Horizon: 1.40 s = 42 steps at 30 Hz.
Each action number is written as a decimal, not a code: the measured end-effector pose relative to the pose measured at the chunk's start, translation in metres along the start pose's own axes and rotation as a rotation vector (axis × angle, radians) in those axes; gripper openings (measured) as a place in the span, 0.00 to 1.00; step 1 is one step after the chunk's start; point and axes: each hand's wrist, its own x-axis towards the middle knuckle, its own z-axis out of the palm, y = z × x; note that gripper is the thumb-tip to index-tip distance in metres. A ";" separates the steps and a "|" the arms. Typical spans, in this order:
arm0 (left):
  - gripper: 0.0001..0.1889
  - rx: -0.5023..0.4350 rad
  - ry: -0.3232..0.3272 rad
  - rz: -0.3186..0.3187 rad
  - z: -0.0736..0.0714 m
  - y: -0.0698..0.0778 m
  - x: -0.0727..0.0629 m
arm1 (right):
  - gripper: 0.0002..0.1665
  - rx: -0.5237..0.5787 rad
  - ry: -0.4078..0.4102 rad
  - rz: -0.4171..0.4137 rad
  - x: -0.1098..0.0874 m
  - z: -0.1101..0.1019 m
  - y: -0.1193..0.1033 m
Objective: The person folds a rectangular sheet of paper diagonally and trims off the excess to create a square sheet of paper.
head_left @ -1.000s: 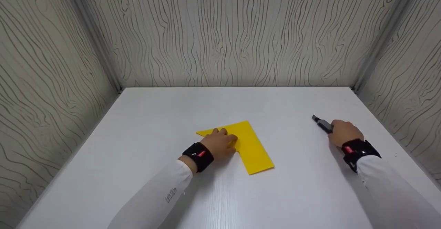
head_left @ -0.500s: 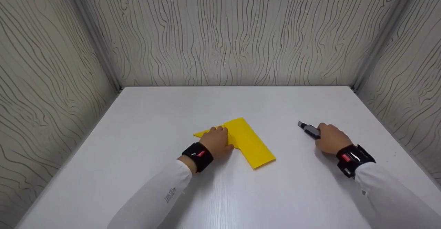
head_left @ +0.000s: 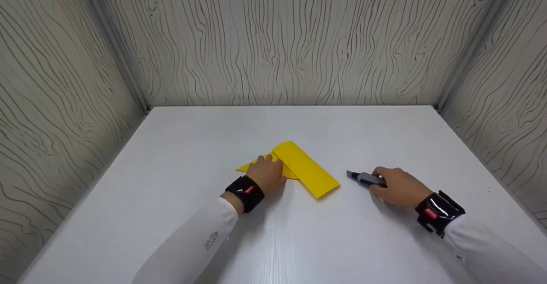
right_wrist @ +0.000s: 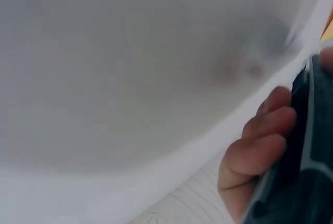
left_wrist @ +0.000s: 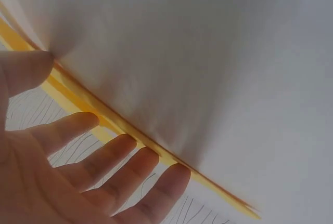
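A folded yellow paper (head_left: 305, 168) lies on the white table. Its right-hand strip bulges up a little and overlaps the flatter, pointed part on the left. My left hand (head_left: 266, 176) rests on that left part, its fingertips and thumb pressing down along it. From the left wrist view, the spread fingers (left_wrist: 166, 190) touch the thin yellow layers, which show edge-on. To the right of the paper, my right hand (head_left: 399, 185) grips a grey and black utility knife (head_left: 371, 180). The blade tip points left, toward the paper, apart from it. Fingers wrap the knife handle (right_wrist: 312, 146) in the right wrist view.
The white table (head_left: 205, 134) reaches back to a wood-grain patterned wall (head_left: 273, 40). Similar panels stand at the left and right sides. Black bands are strapped round both wrists.
My right hand has brought the knife left and nearer, closer to the paper. The yellow paper has turned slightly, and its right strip has folded over the left part. The left hand has barely shifted.
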 end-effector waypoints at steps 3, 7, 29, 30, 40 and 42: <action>0.19 -0.004 -0.001 -0.001 -0.001 0.000 0.001 | 0.20 -0.015 -0.024 -0.046 -0.009 0.003 -0.007; 0.21 -0.014 -0.003 -0.001 -0.004 0.000 0.001 | 0.15 -0.044 -0.048 -0.099 -0.019 0.004 -0.012; 0.22 0.029 0.007 -0.009 -0.009 0.006 -0.003 | 0.12 -0.068 -0.036 -0.191 -0.019 0.027 -0.043; 0.22 0.035 0.004 -0.010 -0.010 0.006 -0.002 | 0.12 -0.076 -0.035 -0.193 -0.020 0.027 -0.043; 0.20 0.030 0.013 0.018 -0.006 0.006 0.001 | 0.11 -0.027 -0.008 -0.181 -0.021 0.026 -0.048; 0.22 0.013 0.027 0.031 -0.004 0.006 0.003 | 0.11 -0.007 -0.001 -0.184 -0.020 0.025 -0.046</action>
